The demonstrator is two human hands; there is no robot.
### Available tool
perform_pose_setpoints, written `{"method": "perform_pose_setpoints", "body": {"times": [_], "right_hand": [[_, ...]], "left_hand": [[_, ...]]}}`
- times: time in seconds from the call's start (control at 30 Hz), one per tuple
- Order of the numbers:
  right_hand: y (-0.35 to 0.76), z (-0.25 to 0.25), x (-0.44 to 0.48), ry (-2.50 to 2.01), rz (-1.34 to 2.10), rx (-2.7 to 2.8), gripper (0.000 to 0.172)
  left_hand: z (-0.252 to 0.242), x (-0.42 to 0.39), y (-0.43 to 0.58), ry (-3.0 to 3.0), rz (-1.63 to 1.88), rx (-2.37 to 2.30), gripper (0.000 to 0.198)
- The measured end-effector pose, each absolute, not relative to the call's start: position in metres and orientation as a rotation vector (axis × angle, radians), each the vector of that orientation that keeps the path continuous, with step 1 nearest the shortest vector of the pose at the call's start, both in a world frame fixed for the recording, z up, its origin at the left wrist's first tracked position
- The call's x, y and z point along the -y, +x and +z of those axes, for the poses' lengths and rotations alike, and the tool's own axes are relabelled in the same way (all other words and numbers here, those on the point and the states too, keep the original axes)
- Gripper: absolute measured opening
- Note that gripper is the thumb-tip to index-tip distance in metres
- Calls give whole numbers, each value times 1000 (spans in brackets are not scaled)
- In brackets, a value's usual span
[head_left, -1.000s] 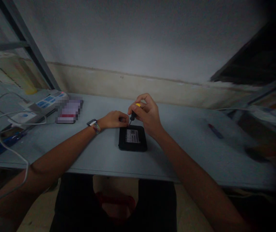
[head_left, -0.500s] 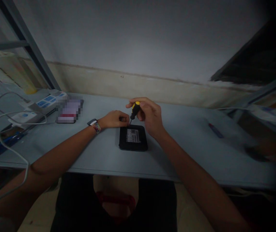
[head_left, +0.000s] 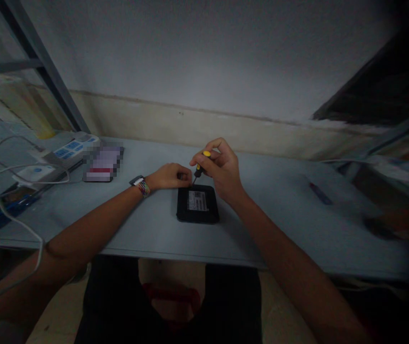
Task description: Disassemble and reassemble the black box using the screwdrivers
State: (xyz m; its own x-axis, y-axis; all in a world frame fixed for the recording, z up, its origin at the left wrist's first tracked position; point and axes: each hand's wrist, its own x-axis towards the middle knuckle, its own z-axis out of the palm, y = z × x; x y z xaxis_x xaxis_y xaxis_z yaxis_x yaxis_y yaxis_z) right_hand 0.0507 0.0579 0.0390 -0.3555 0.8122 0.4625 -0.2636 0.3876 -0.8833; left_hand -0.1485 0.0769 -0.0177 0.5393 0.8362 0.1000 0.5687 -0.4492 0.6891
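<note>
A flat black box (head_left: 185, 208) with rounded corners and a white printed label lies on the desk in front of me. My right hand (head_left: 224, 167) grips a screwdriver (head_left: 199, 170) with a black and yellow handle, tilted, its thin shaft pointing down at the box's far left corner. Beside that corner rests my left hand (head_left: 168, 177), fingers curled in close to the screwdriver tip. What those fingers hold, if anything, is too small to make out. The exact spot under the tip is also hard to see.
On the left of the desk (head_left: 147, 234) lie a phone (head_left: 102, 165) and a white power strip (head_left: 71, 149) with a looping white cable (head_left: 9, 212). A small pen-like thing (head_left: 319, 193) lies to the right. A wall (head_left: 190, 124) stands behind.
My right hand has shifted its fingers around the screwdriver handle, now covering more of it, and the handle leans slightly further right. My left hand and the box have stayed put.
</note>
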Motion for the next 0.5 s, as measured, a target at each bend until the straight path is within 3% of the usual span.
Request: {"method": "perform_pose_setpoints", "body": {"times": [0.2, 0.5], "right_hand": [[56, 35, -60, -414, 1151, 1616, 23], [58, 40, -53, -421, 1169, 1636, 30]], "left_hand": [[-17, -77, -147, 2175, 584, -1134, 31], [-13, -74, -147, 2161, 562, -1148, 31]]}}
